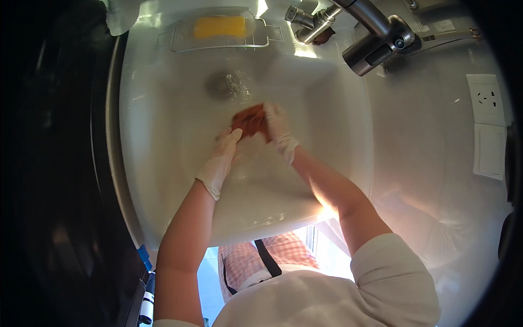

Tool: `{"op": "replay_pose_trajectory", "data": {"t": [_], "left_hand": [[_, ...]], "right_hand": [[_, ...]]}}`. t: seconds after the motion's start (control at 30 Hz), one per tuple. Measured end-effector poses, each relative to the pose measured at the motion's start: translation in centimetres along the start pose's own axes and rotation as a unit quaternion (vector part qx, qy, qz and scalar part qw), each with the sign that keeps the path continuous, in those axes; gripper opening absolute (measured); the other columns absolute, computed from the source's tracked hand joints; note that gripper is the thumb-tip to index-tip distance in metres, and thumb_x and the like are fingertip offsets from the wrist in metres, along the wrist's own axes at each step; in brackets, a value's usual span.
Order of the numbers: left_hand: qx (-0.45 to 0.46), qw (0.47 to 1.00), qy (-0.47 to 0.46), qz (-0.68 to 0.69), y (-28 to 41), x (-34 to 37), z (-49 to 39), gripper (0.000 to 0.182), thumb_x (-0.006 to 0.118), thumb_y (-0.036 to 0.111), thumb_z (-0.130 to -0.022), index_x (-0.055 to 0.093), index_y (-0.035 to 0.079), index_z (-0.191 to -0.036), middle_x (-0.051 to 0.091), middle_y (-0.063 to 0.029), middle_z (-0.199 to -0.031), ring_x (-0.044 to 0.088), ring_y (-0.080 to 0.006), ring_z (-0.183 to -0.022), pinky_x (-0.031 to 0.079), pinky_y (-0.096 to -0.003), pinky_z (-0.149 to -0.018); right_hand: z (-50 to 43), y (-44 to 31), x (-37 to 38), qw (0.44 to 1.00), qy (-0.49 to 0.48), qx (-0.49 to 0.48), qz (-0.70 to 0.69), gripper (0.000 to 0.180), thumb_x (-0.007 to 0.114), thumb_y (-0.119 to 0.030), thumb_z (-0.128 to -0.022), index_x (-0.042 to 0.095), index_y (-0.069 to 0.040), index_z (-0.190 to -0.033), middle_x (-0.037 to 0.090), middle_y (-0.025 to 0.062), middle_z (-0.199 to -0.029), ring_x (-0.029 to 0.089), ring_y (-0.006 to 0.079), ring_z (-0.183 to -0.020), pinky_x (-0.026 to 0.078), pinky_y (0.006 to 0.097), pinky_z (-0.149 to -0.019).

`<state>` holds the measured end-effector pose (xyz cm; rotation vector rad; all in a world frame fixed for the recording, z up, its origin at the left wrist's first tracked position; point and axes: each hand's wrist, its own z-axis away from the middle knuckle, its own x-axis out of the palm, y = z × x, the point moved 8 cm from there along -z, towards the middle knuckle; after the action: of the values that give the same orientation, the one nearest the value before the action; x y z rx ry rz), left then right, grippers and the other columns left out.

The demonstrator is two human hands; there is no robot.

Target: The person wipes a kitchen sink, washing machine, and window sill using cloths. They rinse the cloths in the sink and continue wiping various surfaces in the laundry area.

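Both my hands wear thin whitish gloves and are over the basin of a white sink [335, 163]. Between them is a reddish-brown cloth [250, 118], bunched and slightly blurred. My left hand [224, 149] grips its lower left edge, with the thumb on top. On the cloth's right side is my right hand [279, 124], fingers curled over the edge and partly blurred. Just beyond the cloth, bubbles or rippling water [239, 86] glint near the dark drain [218, 85].
A yellow sponge [220, 27] lies on a wire rack [220, 48] at the sink's back. The dark metal faucet [374, 43] overhangs the back right, near a chrome valve [312, 24]. A wall socket [486, 99] is at right. A dark glossy panel [61, 163] borders the left.
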<state>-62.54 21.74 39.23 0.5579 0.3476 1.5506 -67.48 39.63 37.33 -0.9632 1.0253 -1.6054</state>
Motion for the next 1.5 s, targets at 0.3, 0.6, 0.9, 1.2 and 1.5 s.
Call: {"op": "replay_pose_trajectory", "data": {"t": [0.3, 0.6, 0.9, 1.2, 1.5], "left_hand": [[0.368, 0.753, -0.011, -0.546, 8.2, 4.3, 7.6, 0.031, 0.058, 0.018, -0.088, 0.062, -0.001, -0.112, 0.064, -0.0209, -0.105, 0.060, -0.0361, -0.100, 0.046, -0.0424, -0.090], [0.422, 0.719, -0.006, -0.552, 7.0, 2.9, 6.8, 0.020, 0.059, 0.017, -0.085, 0.063, 0.001, -0.096, 0.064, -0.0170, -0.085, 0.061, -0.0356, -0.080, 0.046, -0.0454, -0.077], [0.474, 0.668, -0.024, -0.573, 6.8, 6.1, 9.3, 0.020, 0.067, 0.017, -0.080, 0.064, 0.005, -0.095, 0.063, -0.0108, -0.083, 0.062, -0.0301, -0.081, 0.045, -0.0410, -0.074], [0.396, 0.707, -0.012, -0.585, 6.5, 2.1, 8.0, 0.031, 0.062, 0.026, -0.087, 0.063, 0.002, -0.107, 0.066, -0.0138, -0.093, 0.062, -0.0319, -0.087, 0.042, -0.0481, -0.090], [0.373, 0.678, -0.042, -0.632, 6.0, 3.3, 8.6, 0.028, 0.061, 0.023, -0.085, 0.061, 0.002, -0.104, 0.064, -0.0149, -0.090, 0.061, -0.0324, -0.089, 0.037, -0.0526, -0.100]], "right_hand": [[-10.1, -7.2, -5.4, 0.854, 0.073, -0.170, 0.486, 0.027, 0.065, -0.025, -0.089, 0.066, -0.003, -0.105, 0.069, 0.0167, -0.099, 0.065, 0.0320, -0.093, 0.049, 0.0368, -0.082], [-11.4, -6.2, -4.1, 0.815, 0.127, -0.186, 0.534, 0.021, 0.069, -0.020, -0.083, 0.071, -0.006, -0.099, 0.069, 0.0153, -0.098, 0.064, 0.0335, -0.094, 0.049, 0.0401, -0.084], [-12.0, -5.5, -4.7, 0.761, 0.097, -0.258, 0.588, 0.018, 0.066, -0.019, -0.085, 0.068, -0.005, -0.096, 0.067, 0.0130, -0.102, 0.062, 0.0330, -0.096, 0.048, 0.0416, -0.086], [-9.1, -11.2, -7.5, 0.851, 0.321, -0.130, 0.395, 0.029, 0.059, -0.016, -0.089, 0.060, 0.003, -0.111, 0.062, 0.0240, -0.111, 0.058, 0.0392, -0.105, 0.046, 0.0439, -0.093], [-11.9, -1.1, -8.4, 0.729, 0.210, -0.049, 0.650, 0.049, 0.058, -0.025, -0.088, 0.040, 0.001, -0.125, 0.047, 0.0209, -0.123, 0.051, 0.0395, -0.114, 0.046, 0.0463, -0.094]]}}
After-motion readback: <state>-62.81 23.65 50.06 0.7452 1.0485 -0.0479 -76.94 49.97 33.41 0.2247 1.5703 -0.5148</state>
